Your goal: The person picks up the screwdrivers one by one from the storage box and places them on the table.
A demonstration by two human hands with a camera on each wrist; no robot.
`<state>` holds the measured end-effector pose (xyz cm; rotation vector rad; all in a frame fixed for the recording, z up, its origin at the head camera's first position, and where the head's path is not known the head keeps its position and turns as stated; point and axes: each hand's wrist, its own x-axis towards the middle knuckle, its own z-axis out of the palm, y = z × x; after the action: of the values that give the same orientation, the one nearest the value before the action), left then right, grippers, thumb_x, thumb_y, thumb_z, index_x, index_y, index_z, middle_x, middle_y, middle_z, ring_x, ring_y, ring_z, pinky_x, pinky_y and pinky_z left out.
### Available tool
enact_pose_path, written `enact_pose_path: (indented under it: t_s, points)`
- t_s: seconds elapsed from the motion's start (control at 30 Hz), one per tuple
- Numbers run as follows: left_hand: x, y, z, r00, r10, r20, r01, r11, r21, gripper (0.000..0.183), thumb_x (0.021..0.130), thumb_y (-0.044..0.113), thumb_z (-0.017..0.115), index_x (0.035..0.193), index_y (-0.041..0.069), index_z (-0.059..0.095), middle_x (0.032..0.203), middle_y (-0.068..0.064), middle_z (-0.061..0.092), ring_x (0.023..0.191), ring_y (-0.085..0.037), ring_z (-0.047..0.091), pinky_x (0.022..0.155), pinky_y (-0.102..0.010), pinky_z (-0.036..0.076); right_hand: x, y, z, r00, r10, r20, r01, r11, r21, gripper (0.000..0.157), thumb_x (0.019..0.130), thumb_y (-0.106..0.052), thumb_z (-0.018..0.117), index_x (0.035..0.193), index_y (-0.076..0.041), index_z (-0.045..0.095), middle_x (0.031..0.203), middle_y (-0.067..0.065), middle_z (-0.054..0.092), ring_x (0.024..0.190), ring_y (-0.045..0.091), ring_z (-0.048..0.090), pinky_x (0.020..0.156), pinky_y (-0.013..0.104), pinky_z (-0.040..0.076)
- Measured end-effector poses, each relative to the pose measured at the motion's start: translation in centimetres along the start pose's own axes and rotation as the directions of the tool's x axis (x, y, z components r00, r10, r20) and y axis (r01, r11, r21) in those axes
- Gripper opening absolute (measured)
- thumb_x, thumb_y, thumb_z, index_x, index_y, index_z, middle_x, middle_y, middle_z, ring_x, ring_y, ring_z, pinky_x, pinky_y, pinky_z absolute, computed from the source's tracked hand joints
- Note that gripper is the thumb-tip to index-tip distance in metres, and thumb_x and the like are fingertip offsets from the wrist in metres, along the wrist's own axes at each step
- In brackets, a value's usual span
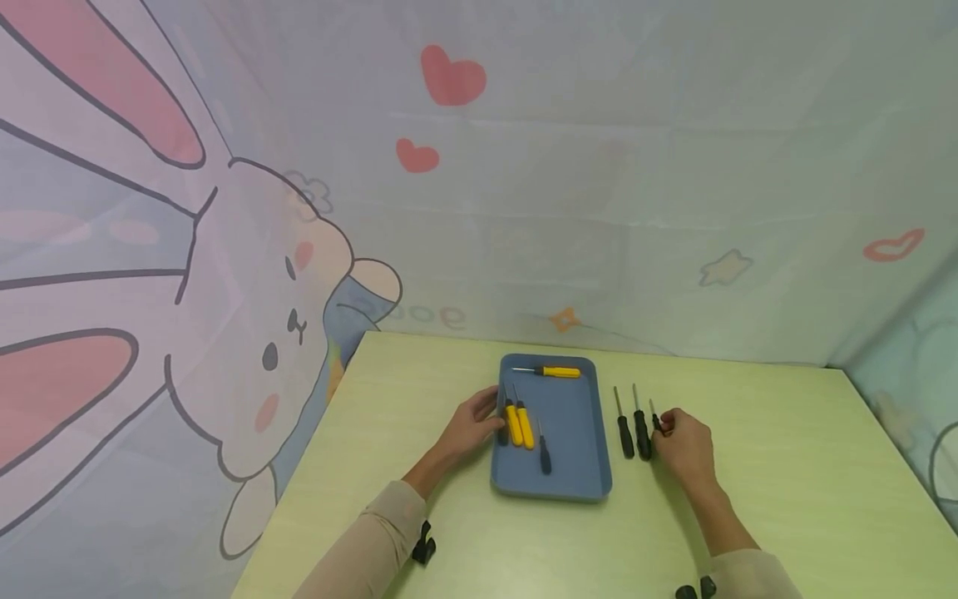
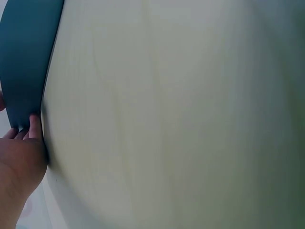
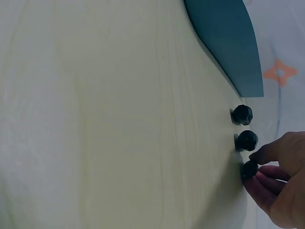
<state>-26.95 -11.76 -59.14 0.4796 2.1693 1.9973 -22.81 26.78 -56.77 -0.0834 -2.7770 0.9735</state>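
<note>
My left hand [image 1: 473, 424] grips the left wall of a blue tray [image 1: 576, 478], thumb over the rim. In the left wrist view, its fingers meet the tray's end [image 2: 28, 62]. Inside the tray, two yellow-handled screwdrivers [image 1: 520, 424] lie side by side, with a black screwdriver [image 1: 545, 459] to their right. A dark handle [image 1: 503, 434] sits beside the left wall, partly hidden by my thumb. My right hand [image 1: 684, 447] pinches a small black screwdriver [image 1: 655, 420] right of the tray. Its handle end [image 3: 250, 169] shows between thumb and fingers in the right wrist view.
Another yellow-handled screwdriver [image 1: 560, 373] lies crosswise at the tray's far end. Between tray and right hand, two black screwdrivers [image 1: 624, 437] lie on the pale table [image 1: 793, 449], tips away from me. A printed cloth [image 1: 584, 166] hangs behind the table's far edge.
</note>
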Motion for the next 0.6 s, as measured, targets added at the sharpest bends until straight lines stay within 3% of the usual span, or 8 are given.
enact_pose_path:
  t_s: [0.23, 0.6]
  points:
    - [-0.06, -0.19, 0.04, 1.000, 0.008, 0.005, -0.008, 1.000, 0.005, 0.065, 0.099, -0.008, 0.060, 0.159, -0.010, 0.034, 0.164, -0.029, 0.037, 0.152, -0.044, 0.037, 0.122, -0.050, 0.038, -0.04, 0.13, 0.39, 1.000, -0.006, -0.004, 0.006, 0.999, -0.043, 0.026, 0.091, -0.002, 0.068, 0.109, 0.017, 0.065, 0.096, 0.026, 0.071, 0.088, 0.043, 0.070, 0.078, 0.056, 0.060]
    - [0.01, -0.02, 0.12, 1.000, 0.007, -0.005, -0.007, 1.000, 0.008, 0.065, 0.099, -0.010, 0.059, 0.159, -0.008, 0.036, 0.164, -0.028, 0.038, 0.153, -0.043, 0.036, 0.123, -0.053, 0.035, -0.02, -0.21, 0.12, 1.000, 0.002, -0.007, -0.002, 1.000, -0.027, 0.029, 0.092, -0.005, 0.067, 0.111, 0.018, 0.065, 0.098, 0.028, 0.071, 0.091, 0.045, 0.071, 0.079, 0.056, 0.060]
